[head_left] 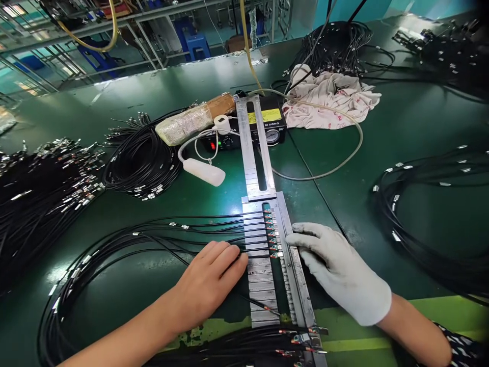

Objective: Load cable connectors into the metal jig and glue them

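My bare left hand [214,280] is at the left edge of a slotted metal fixture [262,278], its fingers curled over a thin black cable [225,239] among several. These cables lie side by side across the upper slots, their stripped ends with small metal connectors [273,234] lined up along the fixture's rail [292,265]. On the rail's right side rests my right hand [340,270] in a white glove, fingers stretched out and fingertips touching the metal. A loose cable end [263,306] with reddish wires lies across the lower slots. My left fingertips are partly hidden.
Near the front edge lies a cable bundle [229,346] with exposed ends. Behind the fixture stand a black control box [273,135] with a gauge, a white lamp [204,172] and a wrapped package [191,122]. Cable coils [141,163] and a crumpled cloth [332,102] lie around.
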Available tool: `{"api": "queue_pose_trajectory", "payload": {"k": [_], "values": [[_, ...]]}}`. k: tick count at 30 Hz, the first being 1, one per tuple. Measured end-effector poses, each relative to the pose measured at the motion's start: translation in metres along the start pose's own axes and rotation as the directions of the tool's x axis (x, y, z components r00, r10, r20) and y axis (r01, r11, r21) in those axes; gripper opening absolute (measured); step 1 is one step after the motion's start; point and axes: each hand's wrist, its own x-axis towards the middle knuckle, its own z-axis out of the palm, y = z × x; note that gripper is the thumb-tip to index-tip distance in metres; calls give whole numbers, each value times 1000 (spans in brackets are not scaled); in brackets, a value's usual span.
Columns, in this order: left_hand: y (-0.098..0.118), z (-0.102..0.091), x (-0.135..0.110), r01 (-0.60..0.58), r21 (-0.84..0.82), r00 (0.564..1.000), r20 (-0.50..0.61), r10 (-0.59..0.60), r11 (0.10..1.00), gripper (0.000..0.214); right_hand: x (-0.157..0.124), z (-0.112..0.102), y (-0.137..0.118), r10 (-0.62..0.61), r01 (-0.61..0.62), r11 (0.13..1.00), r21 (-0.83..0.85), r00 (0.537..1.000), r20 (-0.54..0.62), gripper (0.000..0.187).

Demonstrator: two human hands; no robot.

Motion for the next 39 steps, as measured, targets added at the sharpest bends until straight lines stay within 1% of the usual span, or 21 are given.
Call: {"api": "queue_pose_trajectory", "payload": {"k": [4, 8, 11, 13, 14, 16, 18, 20, 22, 23, 24, 27, 28, 29, 31, 36, 39], "values": [[-2, 6, 0, 34, -52, 999, -7, -35, 998, 27, 1, -1, 1, 7, -7, 1000, 2, 1000, 9, 40], [1, 17, -8, 66, -128, 997, -29, -70, 990, 31, 1, 0, 3, -2, 3, 1000, -11, 1000, 13, 39], [8, 24, -17, 184, -97, 980, -60, -191, 978, 37, 1, 1, 4, -3, 3, 1000, 0, 1000, 3, 38], [12, 26, -23, 259, -75, 964, -49, -263, 963, 45, 2, 1, 3, 7, -7, 1000, 9, 1000, 1, 36], [14, 26, -25, 277, -84, 960, -27, -280, 957, 48, 2, 1, 3, 10, -10, 1000, 10, 1000, 0, 35], [15, 21, -27, 284, -156, 959, 42, -281, 946, 49, 1, 1, 3, 8, -8, 1000, 6, 1000, -4, 34], [14, 12, -28, 283, -259, 958, 124, -259, 924, 44, -1, 1, 2, 1, -2, 1000, -14, 1000, -7, 34], [15, 3, -31, 281, -350, 955, 197, -223, 894, 38, -5, 1, 1, -3, 2, 999, -48, 1000, -16, 35], [16, -4, -34, 297, -400, 947, 237, -215, 867, 25, -9, 1, 1, -14, 12, 997, -72, 1000, -27, 35], [17, -5, -35, 308, -410, 946, 232, -228, 859, 20, -10, 2, 1, -20, 17, 997, -77, 999, -32, 35], [18, -6, -35, 311, -415, 948, 203, -246, 855, 18, -10, 2, 1, -25, 22, 997, -78, 999, -35, 35], [20, -4, -30, 273, -411, 959, 46, -279, 870, 21, -9, 3, 0, -27, 24, 997, -70, 999, -40, 34], [19, -2, -28, 258, -408, 960, 7, -280, 876, 24, -9, 3, 0, -26, 24, 997, -67, 999, -40, 34], [18, -2, -25, 247, -408, 961, -10, -275, 879, 26, -8, 3, 0, -27, 25, 998, -63, 999, -37, 35], [15, -1, -20, 238, -408, 966, 5, -259, 881, 31, -8, 2, 0, -30, 28, 998, -54, 999, -27, 35], [4, -3, -16, 215, -356, 976, 115, -186, 909, 44, -7, 2, 0, -26, 25, 999, -42, 999, -23, 35], [-1, -5, -12, 205, -364, 974, 168, -152, 909, 47, -6, 1, 0, -23, 23, 999, -39, 1000, -13, 35]]}}
